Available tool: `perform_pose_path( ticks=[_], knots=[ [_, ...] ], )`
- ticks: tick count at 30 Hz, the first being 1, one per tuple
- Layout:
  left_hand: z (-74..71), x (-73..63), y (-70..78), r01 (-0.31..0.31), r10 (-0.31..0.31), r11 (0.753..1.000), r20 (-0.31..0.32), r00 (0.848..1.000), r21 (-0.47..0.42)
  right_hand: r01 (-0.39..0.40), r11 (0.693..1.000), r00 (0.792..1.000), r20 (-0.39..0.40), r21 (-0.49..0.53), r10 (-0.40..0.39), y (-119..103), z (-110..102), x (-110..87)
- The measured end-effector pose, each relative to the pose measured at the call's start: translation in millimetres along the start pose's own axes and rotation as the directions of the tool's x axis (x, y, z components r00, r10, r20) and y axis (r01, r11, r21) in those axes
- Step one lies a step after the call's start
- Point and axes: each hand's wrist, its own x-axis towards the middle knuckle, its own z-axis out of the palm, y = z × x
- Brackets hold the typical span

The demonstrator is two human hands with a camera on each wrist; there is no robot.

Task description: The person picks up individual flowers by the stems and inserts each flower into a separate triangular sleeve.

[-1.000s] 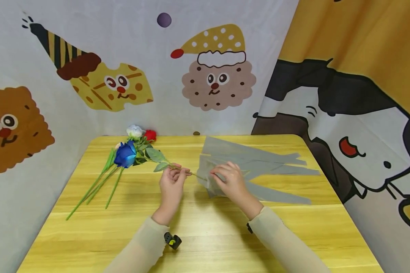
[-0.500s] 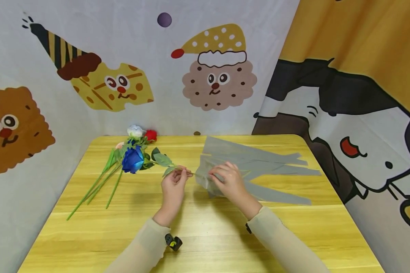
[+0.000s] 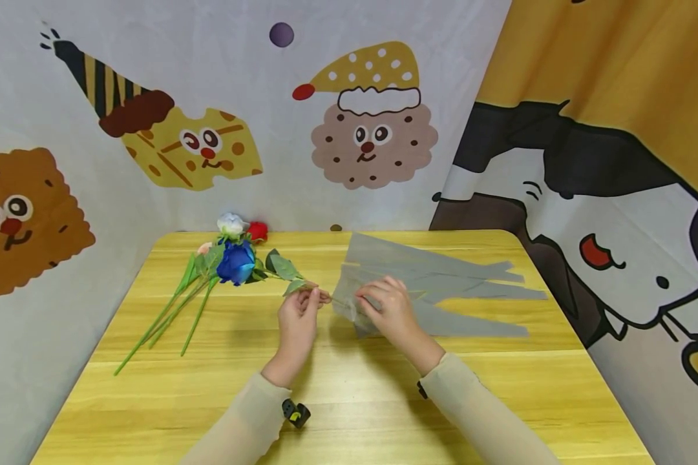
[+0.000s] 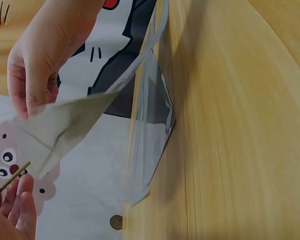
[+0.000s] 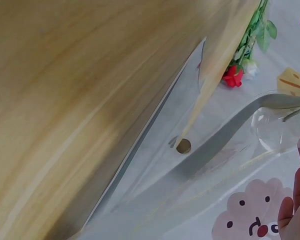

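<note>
A blue rose (image 3: 236,262) on a long leafy stem hangs left of my left hand (image 3: 296,323), whose thumb and fingers pinch the stem. The bare end of the stem (image 4: 15,176) points at the mouth of a grey translucent flower sleeve (image 4: 65,127). My right hand (image 3: 392,310) pinches the edge of that sleeve, lifting and spreading its mouth. How far the stem reaches inside cannot be told. A red rose (image 3: 258,231), a white rose (image 3: 231,223) and a pale pink flower (image 3: 204,248) lie at the table's back left.
More flat grey sleeves (image 3: 477,326) lie fanned out beneath and right of my right hand, their narrow ends towards the right. Green stems (image 3: 157,316) stretch over the left of the wooden table (image 3: 349,400). A cartoon-printed cloth (image 3: 291,161) hangs behind the back edge.
My left hand has shifted slightly right, bringing the blue rose and its stem towards the sleeve. My right hand keeps hold of the sleeve's edge, almost in place.
</note>
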Motion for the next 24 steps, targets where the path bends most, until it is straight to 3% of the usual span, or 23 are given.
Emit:
perform_pose_path(
  ticks=[3,16,24],
  knots=[
    [1.8,-0.8,0.5,0.023,-0.023,1.000,-0.025,0.999,0.009,0.002,1.000,1.000,-0.012,-0.005,-0.002,-1,0,0.0],
    [5.3,-3.0,-4.9,0.007,-0.005,0.999,-0.062,0.998,0.034,0.013,1.000,0.996,-0.087,-0.012,-0.014,-4,3,-1.5],
    [7.7,1.7,-33.5,-0.021,0.023,1.000,-0.090,0.996,0.024,0.013,1.000,0.995,-0.102,-0.014,-0.015,-4,3,-0.2]
  ],
)
